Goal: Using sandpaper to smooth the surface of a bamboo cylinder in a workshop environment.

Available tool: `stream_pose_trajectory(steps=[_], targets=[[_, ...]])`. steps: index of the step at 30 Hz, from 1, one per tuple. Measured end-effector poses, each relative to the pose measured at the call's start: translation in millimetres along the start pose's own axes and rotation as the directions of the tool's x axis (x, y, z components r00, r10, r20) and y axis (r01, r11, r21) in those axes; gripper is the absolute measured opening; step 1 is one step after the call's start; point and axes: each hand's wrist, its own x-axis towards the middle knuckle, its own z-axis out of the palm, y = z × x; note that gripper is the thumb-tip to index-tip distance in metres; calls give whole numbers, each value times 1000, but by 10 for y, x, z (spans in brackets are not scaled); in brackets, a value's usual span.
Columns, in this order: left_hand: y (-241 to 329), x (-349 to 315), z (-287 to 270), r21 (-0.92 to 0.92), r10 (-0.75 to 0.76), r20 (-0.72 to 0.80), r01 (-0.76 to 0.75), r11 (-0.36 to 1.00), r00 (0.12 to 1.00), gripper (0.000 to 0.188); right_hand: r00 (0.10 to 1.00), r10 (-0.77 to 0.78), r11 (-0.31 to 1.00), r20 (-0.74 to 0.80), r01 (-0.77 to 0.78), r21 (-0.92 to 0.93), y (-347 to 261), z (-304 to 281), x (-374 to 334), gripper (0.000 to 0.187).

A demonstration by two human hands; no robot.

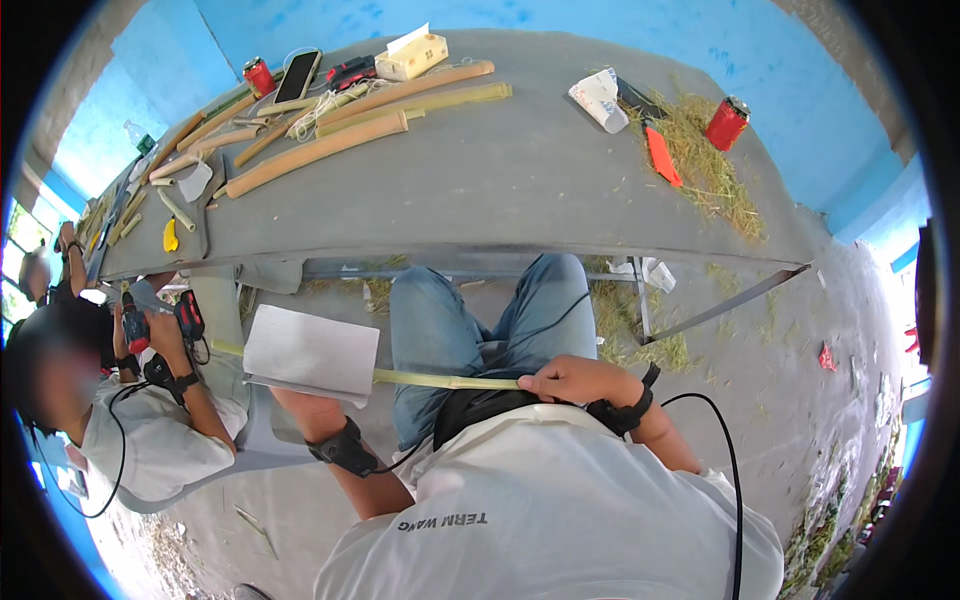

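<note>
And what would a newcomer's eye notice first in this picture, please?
Probably the large pale sheet, left of centre, covering most of the left hand and part of a thin yellow-green stick, which the right hand holds. Next, perhaps the bright red can by the straw, toward the right end of the table.

Back left of counter (560,190): red drink can (258,78) beside smartphone (298,76); tissue pack (412,58) nearby. Right: second red can (727,124) by straw-like shavings (712,175).

My stick (445,380) is pale green, the sheet (312,348) white, my jeans (428,312) faded blue, my shirt (570,490) white with dark lettering (443,523); the table (480,185) is grey, both cans (727,126) mostly red.
</note>
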Motion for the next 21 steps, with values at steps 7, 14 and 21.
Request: stream_pose_trajectory(steps=[7, 14, 21], targets=[[-72, 6, -31, 269, 187, -77, -160, 950, 979, 41, 1000, 2, 1000, 9, -3, 27, -11, -10, -18, 74], [-133, 23, -74, 54, 30, 19, -31, 998, 999, 46, 1000, -22, 999, 6, 22, 27, 15, -5, 2, 74], [-123, 57, -85, -55, -98, -126, 91, 994, 987, 52, 1000, 20, 1000, 10, -21, 17, -29, -23, -7, 74]])
